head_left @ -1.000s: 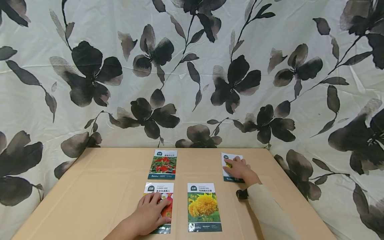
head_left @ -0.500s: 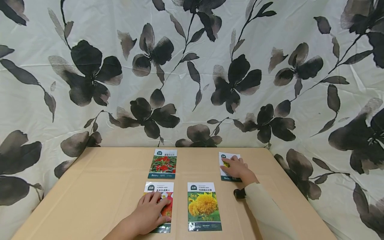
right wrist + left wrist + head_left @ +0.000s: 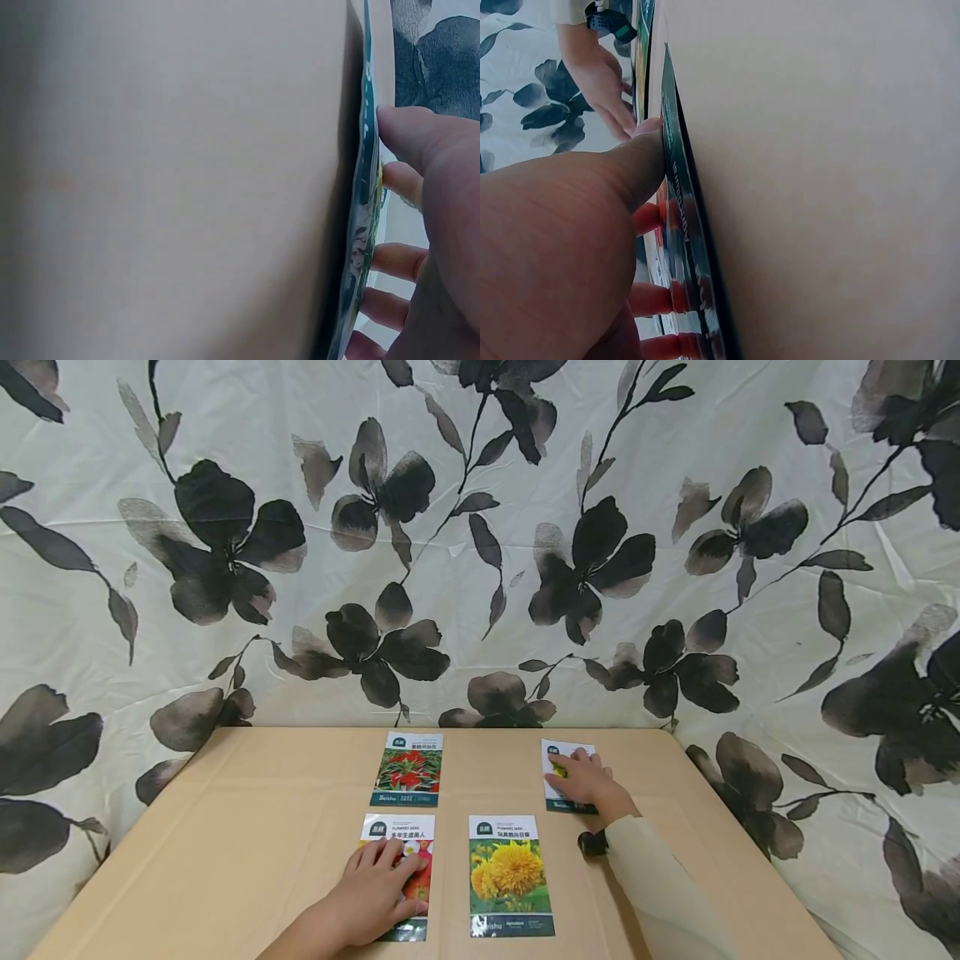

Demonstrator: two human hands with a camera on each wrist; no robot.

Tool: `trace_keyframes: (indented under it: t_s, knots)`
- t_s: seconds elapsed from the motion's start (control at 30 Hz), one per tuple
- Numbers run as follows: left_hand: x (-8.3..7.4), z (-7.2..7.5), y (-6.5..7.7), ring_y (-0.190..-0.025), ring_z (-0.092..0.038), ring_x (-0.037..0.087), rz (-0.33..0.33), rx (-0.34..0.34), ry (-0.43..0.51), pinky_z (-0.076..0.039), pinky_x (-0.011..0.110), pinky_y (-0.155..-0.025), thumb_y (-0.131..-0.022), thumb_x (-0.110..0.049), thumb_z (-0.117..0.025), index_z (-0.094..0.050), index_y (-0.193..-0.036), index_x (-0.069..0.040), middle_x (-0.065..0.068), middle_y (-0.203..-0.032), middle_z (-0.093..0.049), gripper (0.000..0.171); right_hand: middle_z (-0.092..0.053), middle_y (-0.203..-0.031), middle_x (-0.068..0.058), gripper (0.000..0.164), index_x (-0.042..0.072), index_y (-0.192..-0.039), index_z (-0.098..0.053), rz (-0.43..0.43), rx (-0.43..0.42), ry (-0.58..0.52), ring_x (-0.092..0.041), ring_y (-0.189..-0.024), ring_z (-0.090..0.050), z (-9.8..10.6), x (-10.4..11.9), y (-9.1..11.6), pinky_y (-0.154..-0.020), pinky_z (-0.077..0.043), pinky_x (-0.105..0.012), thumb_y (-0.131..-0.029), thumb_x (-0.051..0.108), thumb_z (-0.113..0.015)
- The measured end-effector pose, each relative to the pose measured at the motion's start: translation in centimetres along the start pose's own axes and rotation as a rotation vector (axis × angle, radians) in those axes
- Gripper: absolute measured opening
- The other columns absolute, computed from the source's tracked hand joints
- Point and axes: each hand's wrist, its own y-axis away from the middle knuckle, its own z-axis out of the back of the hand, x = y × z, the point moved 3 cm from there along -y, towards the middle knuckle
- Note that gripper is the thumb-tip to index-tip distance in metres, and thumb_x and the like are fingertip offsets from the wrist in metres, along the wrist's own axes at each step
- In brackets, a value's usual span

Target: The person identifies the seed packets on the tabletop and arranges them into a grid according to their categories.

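My left hand (image 3: pixel 375 893) rests on a seed packet (image 3: pixel 420 885) with red flowers, at the front left of the table. In the left wrist view its thumb and fingertips touch the packet's face (image 3: pixel 682 202). Towards the back right, my right hand (image 3: pixel 588 783) lies over another seed packet (image 3: pixel 568 805), covering most of its picture. The right wrist view has thumb and fingertips touching that packet (image 3: pixel 361 225) from above, with the fingers spread. Between the hands, a seed packet with a yellow sunflower (image 3: pixel 512 877) lies flat at the front.
A seed packet with red blooms (image 3: pixel 407 770) lies at the back, beyond my left hand. The tan table (image 3: pixel 262 827) meets a floral cloth (image 3: pixel 480 568) along its far edge. A black wrist strap (image 3: pixel 592 843) is at my right sleeve.
My right hand has slid to the left with the packet beneath it, which moved a little way left along the table. The left hand and the other packets look the same.
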Motion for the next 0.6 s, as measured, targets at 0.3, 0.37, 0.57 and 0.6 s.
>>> trace_keyframes:
  t_s: [0.3,0.37,0.57,0.6]
  knots:
    - [-0.1,0.2,0.1,-0.129,-0.041,0.043,0.001,0.002,0.000,-0.031,0.072,-0.107,-0.089,-0.063,-0.067,-0.062,-0.133,-0.020,0.015,-0.133,-0.051,0.062,-0.044,-0.150,-0.021,0.056,0.023,-0.150,-0.052,0.009,-0.014,-0.012,-0.043,-0.128,-0.040,0.0,0.7,0.1,-0.097,-0.037,-0.063,-0.102,0.051,-0.058]
    - [-0.1,0.2,0.1,-0.129,-0.041,0.043,0.003,0.003,0.005,-0.031,0.072,-0.107,-0.089,-0.063,-0.067,-0.062,-0.133,-0.020,0.015,-0.133,-0.052,0.062,-0.044,-0.150,-0.020,0.056,0.024,-0.149,-0.053,0.007,-0.015,-0.012,-0.043,-0.128,-0.040,0.0,0.8,0.0,-0.097,-0.037,-0.062,-0.101,0.051,-0.058]
    - [0.0,0.1,0.0,-0.128,-0.041,0.042,0.010,0.004,0.007,-0.030,0.072,-0.108,-0.089,-0.063,-0.067,-0.062,-0.133,-0.020,0.015,-0.133,-0.052,0.061,-0.043,-0.150,-0.019,0.056,0.025,-0.150,-0.052,-0.005,-0.006,-0.001,-0.042,-0.130,-0.039,-0.4,1.3,-0.3,-0.100,-0.037,-0.062,-0.101,0.052,-0.059]
    - [0.0,0.1,0.0,-0.128,-0.041,0.042,0.009,0.003,0.005,-0.031,0.072,-0.108,-0.089,-0.063,-0.067,-0.062,-0.133,-0.020,0.014,-0.132,-0.052,0.061,-0.044,-0.150,-0.019,0.056,0.025,-0.150,-0.052,-0.007,-0.003,0.000,-0.042,-0.129,-0.039,-0.4,1.4,-0.4,-0.100,-0.036,-0.063,-0.101,0.052,-0.058]
